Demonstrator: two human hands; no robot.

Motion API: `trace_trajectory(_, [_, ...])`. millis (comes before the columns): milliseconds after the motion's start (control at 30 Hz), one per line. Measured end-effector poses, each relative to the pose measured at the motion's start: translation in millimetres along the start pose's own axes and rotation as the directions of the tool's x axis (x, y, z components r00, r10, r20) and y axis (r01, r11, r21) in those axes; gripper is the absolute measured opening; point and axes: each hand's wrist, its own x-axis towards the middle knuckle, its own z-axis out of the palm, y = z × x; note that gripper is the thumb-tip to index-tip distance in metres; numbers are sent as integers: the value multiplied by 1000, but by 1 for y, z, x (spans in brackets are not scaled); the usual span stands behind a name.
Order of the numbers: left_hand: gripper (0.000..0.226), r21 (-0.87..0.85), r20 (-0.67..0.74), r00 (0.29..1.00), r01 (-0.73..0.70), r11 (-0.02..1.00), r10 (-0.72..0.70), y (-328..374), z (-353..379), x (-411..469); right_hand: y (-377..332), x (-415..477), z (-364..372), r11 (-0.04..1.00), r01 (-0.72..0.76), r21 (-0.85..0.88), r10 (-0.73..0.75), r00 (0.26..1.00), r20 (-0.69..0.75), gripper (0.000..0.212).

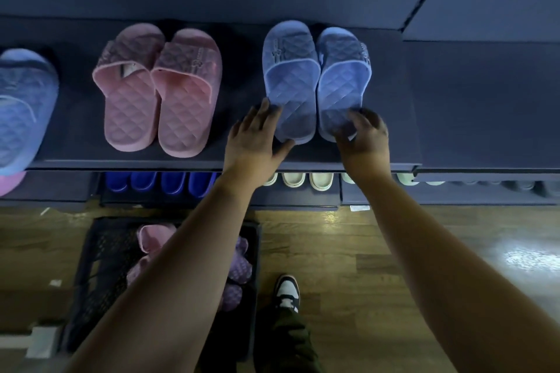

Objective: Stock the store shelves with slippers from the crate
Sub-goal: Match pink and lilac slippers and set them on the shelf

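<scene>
**Both hands at the heels of 1 blue pair on the upper shelf**

Looked down past 1 black-and-white sneaker [287, 292] and 1 dark trouser leg [285, 339], cut off at the bottom edge. Counted 1 dark mesh crate [100, 266] on the wooden floor [363, 266], just left of that foot. Made out pink slippers [153, 238] and purple slippers [241, 266] heaped inside it, but could not count them, with much of the heap hidden behind the left arm [169, 281].

Found 4 dark blue toes [159, 183] in a row on the lower shelf [303, 201], then cream toes [306, 180] beside them, at least 5, some covered by the left arm and the right arm [424, 251]. Could not make out the dim grey shapes [530, 186] further right.

Held both arms stretched forward to the upper shelf [239, 70]. Laid the left hand [254, 136] against the outer heel side of the left-side blue slipper [289, 76], fingers straight and close together, thumb spread round the heel end. Curled the right hand [363, 136] over the heel of the right-side blue slipper [342, 76], fingertips on top, thumb at the heel edge, pinching it. Saw those 2 slippers flat on the shelf, toes to the back, touching side by side.

Counted 1 pink pair [160, 91] to the left, well apart from them, and 1 more blue slipper [24, 109] at the far left, cut off by the frame.
</scene>
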Motion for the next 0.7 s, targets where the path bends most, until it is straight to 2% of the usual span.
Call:
trace_trajectory(67, [66,0,-75,997,-31,1000,31,-3,-1,-17,-8,-18,0,999,-25,27,27,995,-98,24])
trace_trajectory(133, [57,-17,-142,988,-59,998,56,-13,0,-42,-22,-42,4,998,-4,59,12,991,-132,20])
trace_trajectory(267, [34,-49,-183,978,-116,992,105,-52,4,-115,-55,-105,40,987,88,136,-89,996,7,19])
trace_trajectory(367, [27,-29,-96,994,-47,998,44,-100,16,-177,-73,-157,82,986,61,154,-86,984,156,20])
trace_trajectory(433, [30,-35,20,999,38,999,-37,-137,24,-219,-79,-191,114,992,40,117,-67,970,234,21])
trace_trajectory(567, [42,36,224,960,164,986,-168,-205,41,-303,-87,-261,177,994,-82,67,55,939,341,25])
trace_trajectory(700, [31,55,299,925,230,972,-235,-255,67,-371,-93,-322,236,986,-165,-18,158,896,415,27])
